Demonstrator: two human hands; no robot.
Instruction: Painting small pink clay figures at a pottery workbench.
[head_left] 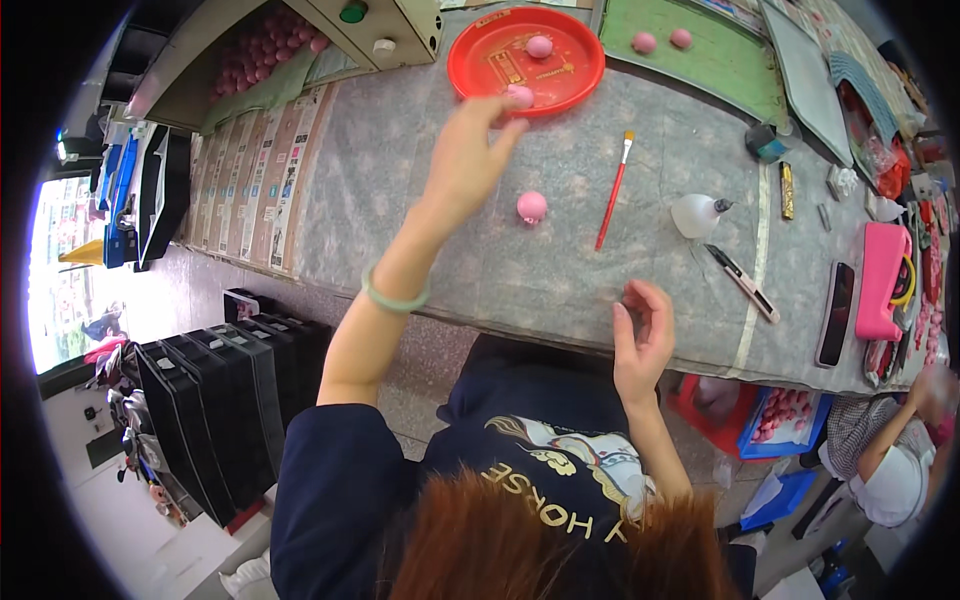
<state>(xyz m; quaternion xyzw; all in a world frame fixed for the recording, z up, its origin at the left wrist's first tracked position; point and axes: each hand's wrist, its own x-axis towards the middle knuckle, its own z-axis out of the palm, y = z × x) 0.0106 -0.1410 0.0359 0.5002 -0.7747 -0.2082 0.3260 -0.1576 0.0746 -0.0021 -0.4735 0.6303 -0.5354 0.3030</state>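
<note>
My left hand point(473, 150), with a pale green bangle on its wrist, stretches over the near rim of a round red tray point(463, 88). Its smeared fingertips are at a pink ball point(518, 96); whether they grip it I cannot tell. Another pink ball point(539, 47) lies farther back in the tray. A third pink ball point(531, 207) sits on the grey table covering, right of my left forearm. Above the table's front edge, my right hand point(645, 345) has loosely bent fingers, its thumb apart, and nothing visible in it.
Right of the lone ball lie a red-handled brush point(612, 198), a white squeeze bottle point(697, 215) and a cutter knife point(742, 283). A green-lined tray point(700, 65) holds two balls. A machine point(370, 30) stands at back left. Another person point(890, 460) works at far right.
</note>
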